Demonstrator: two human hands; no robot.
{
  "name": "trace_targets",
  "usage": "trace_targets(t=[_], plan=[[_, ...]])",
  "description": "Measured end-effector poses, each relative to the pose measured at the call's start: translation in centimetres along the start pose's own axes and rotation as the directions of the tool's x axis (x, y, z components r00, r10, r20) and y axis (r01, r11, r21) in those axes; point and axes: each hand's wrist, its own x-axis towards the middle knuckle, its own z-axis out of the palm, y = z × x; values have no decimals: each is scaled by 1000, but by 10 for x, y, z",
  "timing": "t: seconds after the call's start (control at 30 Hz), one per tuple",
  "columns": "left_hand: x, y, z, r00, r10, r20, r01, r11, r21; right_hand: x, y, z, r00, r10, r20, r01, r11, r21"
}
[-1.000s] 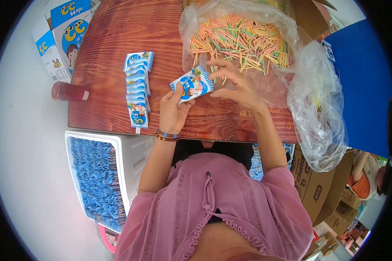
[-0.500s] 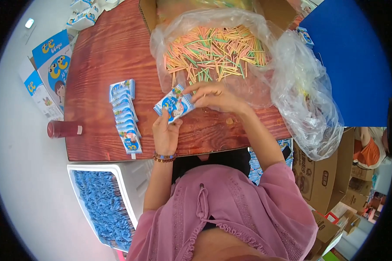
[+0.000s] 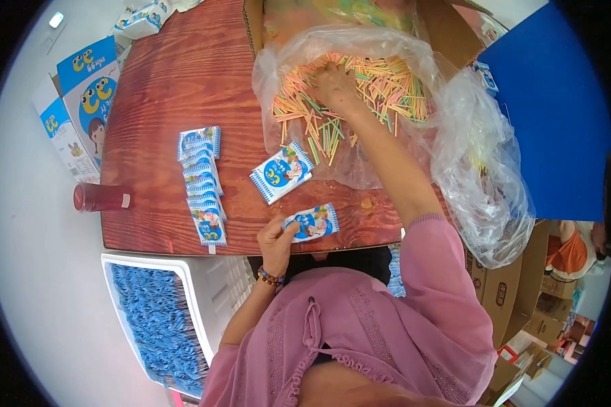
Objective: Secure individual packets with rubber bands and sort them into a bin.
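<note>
My left hand [image 3: 275, 245], near the front edge of the table, pinches the end of a small blue and white packet [image 3: 316, 224] between thumb and bent fingers. Another packet [image 3: 282, 173] lies tilted on the wood just beyond it, touched by neither hand. My right hand [image 3: 335, 88] reaches far forward into a heap of thin pink, yellow and green sticks [image 3: 394, 85]. Its fingers are apart and dip among the sticks, their tips partly covered. The heap lies on a clear plastic bag [image 3: 360, 169] spread over the table.
Overlapping packets form a row [image 3: 202, 180] at left on the reddish wooden table [image 3: 156, 88]. A dark red bottle [image 3: 102, 197] lies by its left edge. Below stands a white bin [image 3: 190, 298] of blue wrappers. A cardboard box [image 3: 448, 34] and blue panel [image 3: 550, 115] bound the right side.
My right hand has left the packet and moved forward into the sticks. One packet now lies on the table, while my left hand has drawn back toward me and holds another.
</note>
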Motion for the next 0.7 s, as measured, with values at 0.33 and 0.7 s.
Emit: trace_targets(t=[0.33, 0.7], plan=[[4, 10, 0, 999, 14, 41, -15, 999, 31, 18, 0, 28, 981, -5, 195, 33, 990, -137], [3, 14, -3, 998, 0, 57, -3, 999, 50, 20, 22, 15, 941, 69, 330, -133, 975, 176]])
